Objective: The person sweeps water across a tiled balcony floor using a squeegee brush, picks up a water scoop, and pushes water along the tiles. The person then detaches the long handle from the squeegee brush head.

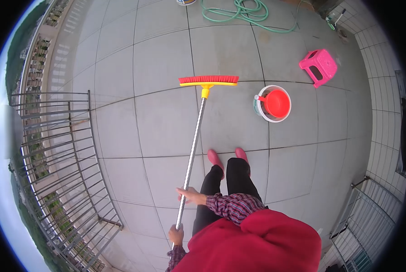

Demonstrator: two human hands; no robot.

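A long-handled floor brush [208, 82] with red bristles and a yellow head reaches forward over the grey tiles. Its silvery handle [192, 156] runs back to my body on the left side. My left hand [176, 234] is wrapped round the lower part of the handle. Farther up, my right hand [192, 196] crosses in front of me and grips the same handle. To the right of the brush head stands a white bucket [256, 109], with a red dipper [277, 103] resting in it; the rest of its contents is hard to make out.
A pink stool [322, 65] stands beyond the bucket to the right. A green hose [257, 17] lies coiled at the far side. Metal railings [78, 158] lean along the left, near a balustrade [38, 63]. A metal rack [361, 208] stands by the tiled right wall [384, 99].
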